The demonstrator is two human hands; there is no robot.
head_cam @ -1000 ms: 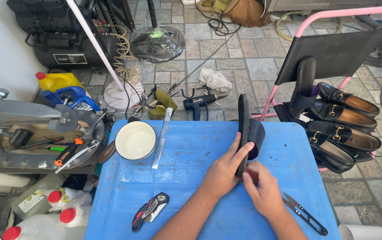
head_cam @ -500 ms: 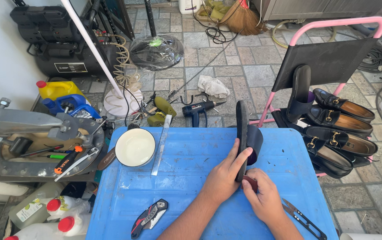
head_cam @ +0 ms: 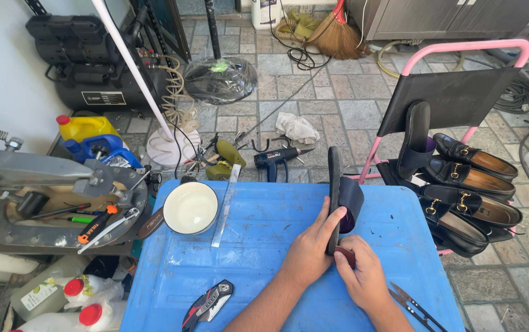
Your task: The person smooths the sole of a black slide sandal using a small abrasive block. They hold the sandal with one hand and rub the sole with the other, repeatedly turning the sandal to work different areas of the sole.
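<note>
Just right of the frame's centre, a black slide sandal (head_cam: 340,197) stands on edge on the blue table (head_cam: 258,258), its thin sole facing left and its wide strap bulging to the right, with a purple lining showing inside the strap. The left hand (head_cam: 310,249) grips the sole from the left, fingers curled up along its edge. The right hand (head_cam: 363,276) sits below and to the right, fingers pinched narrowly around a small dark reddish piece (head_cam: 345,254) pressed against the sandal's lower end. What that piece is cannot be made out, and the sandal's heel end is hidden behind both hands. At the lower right, small snips (head_cam: 415,305) lie partly under the right wrist; a folding knife (head_cam: 208,303) rests at the lower centre.
</note>
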